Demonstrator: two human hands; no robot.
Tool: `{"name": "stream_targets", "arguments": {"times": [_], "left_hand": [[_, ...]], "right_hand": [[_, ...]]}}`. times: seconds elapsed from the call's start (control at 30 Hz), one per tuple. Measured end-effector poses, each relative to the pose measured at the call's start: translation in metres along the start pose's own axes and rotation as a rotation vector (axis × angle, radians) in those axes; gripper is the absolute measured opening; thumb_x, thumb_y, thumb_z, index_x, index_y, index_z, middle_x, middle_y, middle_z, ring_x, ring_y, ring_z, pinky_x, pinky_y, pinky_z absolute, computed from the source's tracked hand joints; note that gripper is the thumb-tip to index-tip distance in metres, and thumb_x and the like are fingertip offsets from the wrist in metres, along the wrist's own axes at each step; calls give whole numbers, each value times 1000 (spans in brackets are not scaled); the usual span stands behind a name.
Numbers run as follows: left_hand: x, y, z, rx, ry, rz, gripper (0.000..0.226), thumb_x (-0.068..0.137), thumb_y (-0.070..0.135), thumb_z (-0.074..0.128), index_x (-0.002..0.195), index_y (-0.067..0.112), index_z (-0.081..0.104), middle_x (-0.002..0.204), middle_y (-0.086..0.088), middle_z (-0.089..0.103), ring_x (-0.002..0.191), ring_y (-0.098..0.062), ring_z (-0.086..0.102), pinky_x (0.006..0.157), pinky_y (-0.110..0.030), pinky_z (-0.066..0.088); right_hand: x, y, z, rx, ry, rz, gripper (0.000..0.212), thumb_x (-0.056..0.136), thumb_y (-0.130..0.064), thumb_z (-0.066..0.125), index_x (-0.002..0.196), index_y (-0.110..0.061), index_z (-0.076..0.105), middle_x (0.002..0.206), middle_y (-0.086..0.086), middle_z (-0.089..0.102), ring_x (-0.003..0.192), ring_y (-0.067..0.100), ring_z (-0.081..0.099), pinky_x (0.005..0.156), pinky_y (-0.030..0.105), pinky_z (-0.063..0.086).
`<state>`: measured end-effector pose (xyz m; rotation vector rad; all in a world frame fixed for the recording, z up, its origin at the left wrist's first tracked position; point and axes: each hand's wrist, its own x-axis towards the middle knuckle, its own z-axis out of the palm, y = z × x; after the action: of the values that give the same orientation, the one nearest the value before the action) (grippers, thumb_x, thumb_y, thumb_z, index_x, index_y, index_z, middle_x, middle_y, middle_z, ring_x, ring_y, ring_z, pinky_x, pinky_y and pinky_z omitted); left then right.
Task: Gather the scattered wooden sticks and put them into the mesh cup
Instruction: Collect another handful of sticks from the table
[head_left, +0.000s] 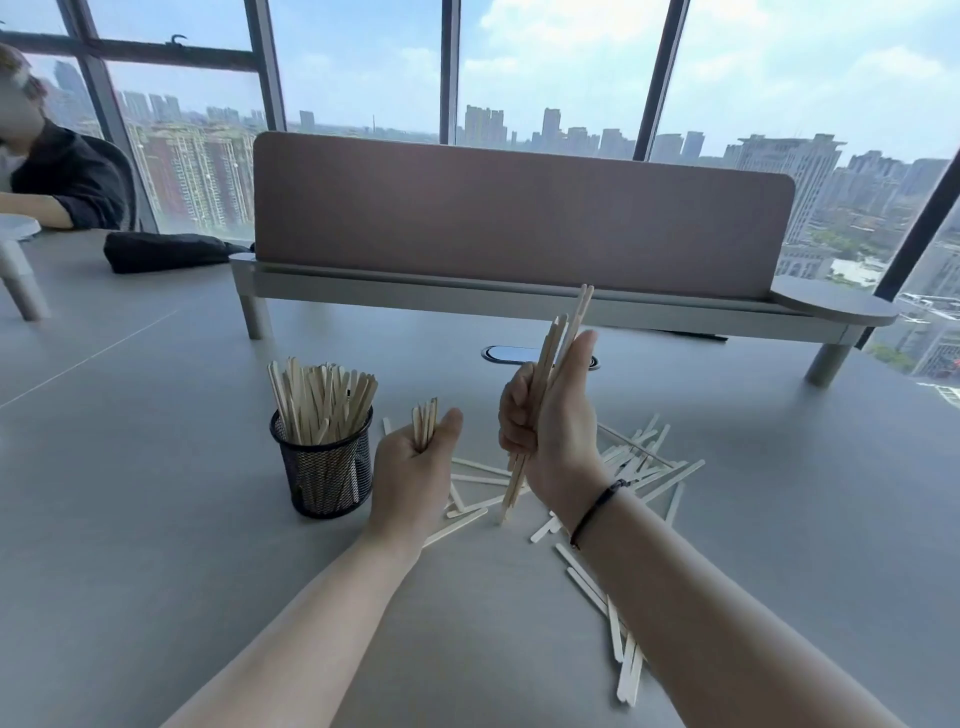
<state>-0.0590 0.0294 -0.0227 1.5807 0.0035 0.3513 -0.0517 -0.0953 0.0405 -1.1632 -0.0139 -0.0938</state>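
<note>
A black mesh cup (325, 480) stands upright on the grey table, packed with many wooden sticks (322, 402). Just right of it my left hand (413, 473) is closed around a short bundle of sticks (426, 427) that pokes out above the fist. My right hand (550, 415) is raised above the table and grips a longer bundle of sticks (558, 343), which juts out above and below the fist. Loose sticks (641, 460) lie scattered on the table under and behind my right forearm, and more of these loose sticks (618, 644) lie nearer to me.
A low shelf with a brown divider panel (519, 218) crosses the table behind the cup. A black pouch (166, 251) lies at the back left, near a seated person (57, 176). A cable port (506, 354) sits in the table beyond my hands.
</note>
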Motion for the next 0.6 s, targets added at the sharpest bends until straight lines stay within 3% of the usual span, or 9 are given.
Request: {"name": "stream_targets", "arguments": {"times": [0.17,0.47,0.6], "left_hand": [[1,1,-1,1,-11,-4,72,77,63,61,62,2,26,57,-12,24,55,-26,22,49,-50,23],[-2,1,-1,20,-20,17,71,80,57,62,62,-3,28,53,-13,29,51,-22,27,47,-48,25],[-2,2,-1,18,-20,33,70,82,57,62,61,-2,30,53,-13,29,50,-21,28,49,-41,24]], "right_hand": [[-2,7,3,3,45,-60,70,78,-83,28,54,-18,30,46,1,24,41,17,17,46,26,15],[-4,22,-6,-40,86,-17,70,76,-83,34,58,-16,42,45,4,34,42,19,27,47,27,26],[-9,30,-5,-180,57,-43,59,92,-59,55,51,-20,36,44,1,31,39,17,28,45,27,27]]}}
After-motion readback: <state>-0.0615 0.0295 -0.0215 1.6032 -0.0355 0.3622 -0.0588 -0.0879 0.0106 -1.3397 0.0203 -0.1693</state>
